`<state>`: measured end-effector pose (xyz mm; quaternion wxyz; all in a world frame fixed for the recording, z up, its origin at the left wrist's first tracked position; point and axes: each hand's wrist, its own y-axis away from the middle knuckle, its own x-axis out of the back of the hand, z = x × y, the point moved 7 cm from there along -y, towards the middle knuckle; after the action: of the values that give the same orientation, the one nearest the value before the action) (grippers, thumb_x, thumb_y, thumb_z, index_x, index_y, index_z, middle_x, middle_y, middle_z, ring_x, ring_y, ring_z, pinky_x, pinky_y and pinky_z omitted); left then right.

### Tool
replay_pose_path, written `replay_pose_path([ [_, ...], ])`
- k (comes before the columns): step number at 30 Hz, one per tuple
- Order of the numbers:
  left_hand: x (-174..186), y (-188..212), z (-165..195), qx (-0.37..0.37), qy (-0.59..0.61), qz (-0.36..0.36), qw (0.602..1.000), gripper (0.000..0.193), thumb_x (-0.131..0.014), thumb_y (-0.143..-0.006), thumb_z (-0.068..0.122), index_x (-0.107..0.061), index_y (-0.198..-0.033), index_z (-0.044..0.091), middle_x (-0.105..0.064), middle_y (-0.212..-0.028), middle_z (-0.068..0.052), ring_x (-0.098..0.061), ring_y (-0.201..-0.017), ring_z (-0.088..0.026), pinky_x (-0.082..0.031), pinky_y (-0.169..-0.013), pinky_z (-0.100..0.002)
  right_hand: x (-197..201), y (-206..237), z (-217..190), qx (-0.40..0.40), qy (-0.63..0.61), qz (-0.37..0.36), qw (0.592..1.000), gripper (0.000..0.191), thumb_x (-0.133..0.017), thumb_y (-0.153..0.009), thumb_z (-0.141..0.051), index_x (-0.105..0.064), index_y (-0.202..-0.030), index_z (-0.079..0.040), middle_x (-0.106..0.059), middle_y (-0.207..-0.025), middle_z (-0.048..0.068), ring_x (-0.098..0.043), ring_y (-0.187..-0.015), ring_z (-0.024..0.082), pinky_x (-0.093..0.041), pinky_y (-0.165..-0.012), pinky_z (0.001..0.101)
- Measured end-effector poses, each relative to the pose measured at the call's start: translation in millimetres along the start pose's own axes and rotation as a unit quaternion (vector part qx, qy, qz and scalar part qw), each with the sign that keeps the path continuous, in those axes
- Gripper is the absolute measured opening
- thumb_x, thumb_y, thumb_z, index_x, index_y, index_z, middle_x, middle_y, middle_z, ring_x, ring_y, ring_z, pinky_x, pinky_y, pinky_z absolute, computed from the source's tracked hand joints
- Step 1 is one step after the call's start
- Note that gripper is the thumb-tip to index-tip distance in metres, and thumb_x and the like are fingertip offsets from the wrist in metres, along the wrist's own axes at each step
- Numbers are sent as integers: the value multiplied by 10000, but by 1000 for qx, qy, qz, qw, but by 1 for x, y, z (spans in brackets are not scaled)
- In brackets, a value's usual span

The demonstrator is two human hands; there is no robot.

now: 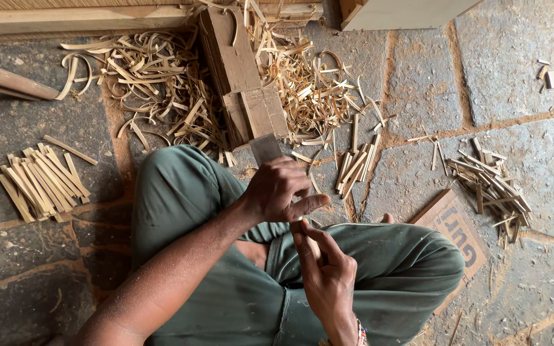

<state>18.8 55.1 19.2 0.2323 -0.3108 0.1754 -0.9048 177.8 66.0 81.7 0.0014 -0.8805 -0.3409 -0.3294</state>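
Note:
I sit cross-legged on a stone floor in green trousers. My left hand is closed around the handle of a knife whose flat metal blade points away from me, toward a wooden block. My right hand, with a beaded band at the wrist, pinches a short thin bamboo strip just below the left hand. The two hands nearly touch over my lap. Most of the strip is hidden by my fingers.
A dark wooden block lies ahead among curled bamboo shavings. Piles of cut sticks lie at the left, middle and right. A cardboard piece is beside my right knee. A plank runs along the top.

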Motion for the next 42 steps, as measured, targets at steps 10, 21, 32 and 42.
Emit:
replay_pose_path([
  [10,-22,-6,-20,56,-64,-140,986,597,-638,-807,587,-768,-1121,96,-726,-1281,-116,-632,-1296,-291,-321,-1254,-558,-3,-9,-5,27,4,-34,999,141,-679,-977,-143,-712,-1045,-24,-456,-514,-25,-360,-478,27,-290,-405,266],
  [21,-20,-17,-57,26,-129,-128,983,617,-630,-787,406,-662,-1302,67,-552,-1512,-133,-439,-1468,-308,-268,-1239,-582,-26,-39,11,75,30,-37,996,83,-680,-985,-124,-681,-991,-41,-407,-473,-10,-339,-432,33,-244,-391,282],
  [32,-12,-37,-115,18,-206,-119,971,711,-461,-934,643,-567,-1431,147,-396,-1631,-103,-302,-1551,-309,-150,-1264,-567,-62,-78,-7,186,23,-33,982,101,-621,-1057,-158,-652,-1063,-62,-703,-789,1,-440,-421,39,-330,-407,283],
  [42,60,-9,-83,111,-138,225,958,485,-452,-1088,500,-665,-1258,99,-664,-1351,-152,-589,-1308,-296,-518,-1083,-500,-58,-74,11,81,-133,-4,988,218,-683,-985,-209,-728,-1167,-98,-695,-738,-30,-500,-499,30,-311,-399,247],
])
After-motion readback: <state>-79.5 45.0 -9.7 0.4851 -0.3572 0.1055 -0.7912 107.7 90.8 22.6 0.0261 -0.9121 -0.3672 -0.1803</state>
